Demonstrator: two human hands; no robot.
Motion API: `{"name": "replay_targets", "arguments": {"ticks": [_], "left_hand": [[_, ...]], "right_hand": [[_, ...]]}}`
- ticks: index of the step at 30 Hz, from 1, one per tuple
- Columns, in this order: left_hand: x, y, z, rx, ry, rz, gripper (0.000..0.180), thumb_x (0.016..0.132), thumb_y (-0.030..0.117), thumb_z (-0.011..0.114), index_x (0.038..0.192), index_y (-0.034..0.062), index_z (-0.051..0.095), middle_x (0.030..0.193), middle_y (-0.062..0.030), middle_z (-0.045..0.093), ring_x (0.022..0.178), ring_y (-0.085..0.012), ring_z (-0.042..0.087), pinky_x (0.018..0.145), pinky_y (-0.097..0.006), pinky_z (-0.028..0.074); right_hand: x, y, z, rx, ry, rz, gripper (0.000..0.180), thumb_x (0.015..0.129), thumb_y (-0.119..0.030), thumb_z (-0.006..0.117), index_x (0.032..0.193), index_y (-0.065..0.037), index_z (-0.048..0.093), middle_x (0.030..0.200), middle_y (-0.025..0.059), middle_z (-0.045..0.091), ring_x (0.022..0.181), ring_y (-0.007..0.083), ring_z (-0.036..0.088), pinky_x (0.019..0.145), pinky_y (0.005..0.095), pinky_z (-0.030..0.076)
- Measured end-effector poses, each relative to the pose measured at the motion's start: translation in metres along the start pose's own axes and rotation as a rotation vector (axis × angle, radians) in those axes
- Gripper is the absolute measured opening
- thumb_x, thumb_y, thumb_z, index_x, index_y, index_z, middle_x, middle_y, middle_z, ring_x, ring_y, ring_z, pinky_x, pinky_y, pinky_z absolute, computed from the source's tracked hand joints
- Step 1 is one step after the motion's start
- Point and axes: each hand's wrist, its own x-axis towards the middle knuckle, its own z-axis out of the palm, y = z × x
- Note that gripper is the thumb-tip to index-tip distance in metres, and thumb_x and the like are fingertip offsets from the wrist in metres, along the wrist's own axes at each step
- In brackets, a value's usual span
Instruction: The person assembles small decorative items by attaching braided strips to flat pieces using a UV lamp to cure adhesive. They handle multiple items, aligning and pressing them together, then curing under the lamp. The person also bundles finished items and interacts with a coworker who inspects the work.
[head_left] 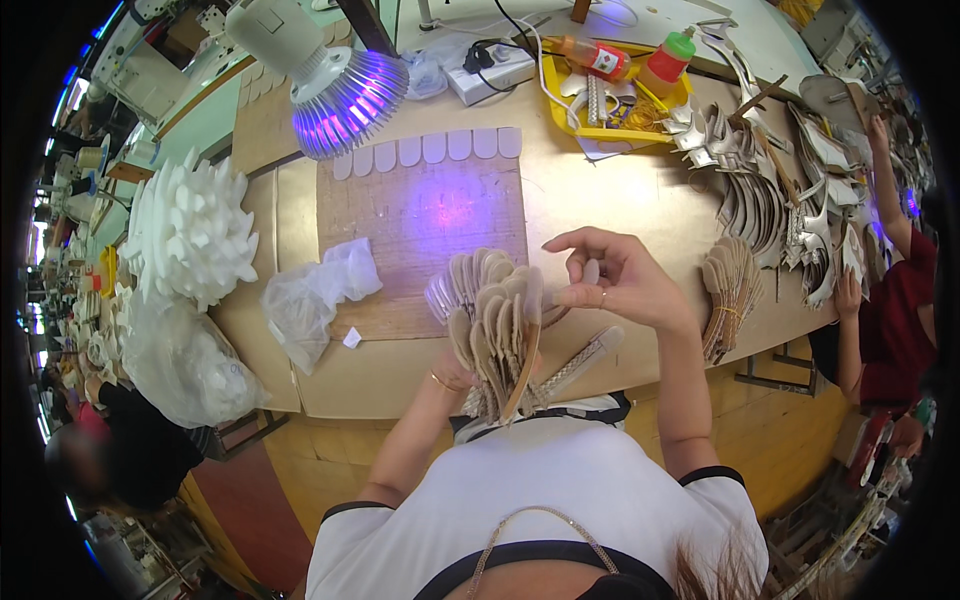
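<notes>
The person's left hand (458,368) is curled around a thick bundle of beige strips (495,335) with rounded ends, held upright in front of the chest at the near edge of the work table (620,195); most of its fingers are hidden behind the bundle, so how tightly they close cannot be told. The right hand (625,285) is raised just to the right of the bundle, index finger arched and partly extended, thumb pointing at the bundle, with a gap between the two; whether it pinches a strip cannot be told. A pale, textured strap (585,360) slants beside the bundle, below the right hand. Beyond the bundle lies a brown board (370,220) with purple light on it and a row of white round-ended tabs (434,150) along its far edge. A crumpled clear plastic bag (305,310) overlaps the board's left side, near a small white piece (351,338). A finned lamp (350,100) hangs over the far left, a white power strip (490,78) sits behind the board, and a yellow tray (620,135) holds a red bottle with a green cap (668,62). To the right stand a banded bundle of similar strips (730,300) and piles of silvery cut pieces (745,190); stacked white pieces (190,230) rise at left. A co-worker in dark red (900,320) is at the far right.
</notes>
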Motion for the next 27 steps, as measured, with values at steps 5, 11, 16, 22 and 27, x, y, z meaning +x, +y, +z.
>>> {"name": "replay_targets", "arguments": {"ticks": [5, 11, 16, 22, 27], "left_hand": [[0.0, 0.004, 0.01, 0.378, 0.027, 0.091, 0.065, 0.069, 0.034, 0.08, 0.122, 0.0103, 0.05, 0.097, -0.0146, 0.062, 0.087, -0.027, 0.061, 0.067, -0.034, 0.053], [-0.005, 0.001, 0.012, 0.234, 0.093, -0.03, 0.089, 0.052, 0.021, 0.089, 0.13, 0.0078, 0.046, 0.114, -0.0093, 0.058, 0.099, -0.025, 0.059, 0.083, -0.04, 0.05], [-0.001, 0.006, 0.009, 0.149, 0.16, 0.098, 0.091, 0.051, 0.016, 0.082, 0.133, 0.0074, 0.044, 0.117, -0.0103, 0.058, 0.106, -0.0272, 0.059, 0.094, -0.042, 0.047], [-0.001, 0.016, 0.012, 0.192, 0.191, 0.119, 0.094, 0.05, 0.017, 0.082, 0.134, 0.0064, 0.042, 0.112, -0.0155, 0.058, 0.104, -0.0286, 0.059, 0.092, -0.04, 0.05], [-0.002, 0.023, 0.003, 0.093, -0.031, 0.101, 0.089, 0.055, 0.021, 0.084, 0.131, 0.0019, 0.042, 0.103, -0.0205, 0.057, 0.09, -0.0268, 0.062, 0.076, -0.032, 0.055]], "right_hand": [[0.004, 0.0, 0.013, -0.043, -0.052, 0.03, 0.029, 0.08, -0.018, 0.075, 0.104, -0.004, 0.064, 0.069, -0.0066, 0.049, 0.063, 0.0006, 0.042, 0.059, 0.0163, 0.036], [0.008, 0.009, 0.017, 0.103, 0.026, -0.064, 0.022, 0.082, -0.018, 0.073, 0.093, -0.004, 0.061, 0.069, -0.0057, 0.052, 0.061, 0.0003, 0.046, 0.051, 0.0161, 0.036], [0.004, 0.009, 0.019, 0.155, 0.216, -0.031, 0.017, 0.082, -0.013, 0.071, 0.086, -0.005, 0.057, 0.076, -0.0007, 0.057, 0.06, 0.0021, 0.049, 0.046, 0.0176, 0.038], [0.003, 0.007, 0.027, 0.236, 0.234, -0.171, 0.012, 0.078, -0.003, 0.068, 0.083, -0.004, 0.057, 0.084, 0.0037, 0.059, 0.064, 0.0047, 0.054, 0.049, 0.0182, 0.041], [-0.018, -0.017, 0.0, 0.051, 0.14, -0.022, 0.008, 0.076, 0.0, 0.066, 0.08, -0.001, 0.059, 0.079, 0.0021, 0.06, 0.066, 0.0043, 0.054, 0.056, 0.0185, 0.044]]}}
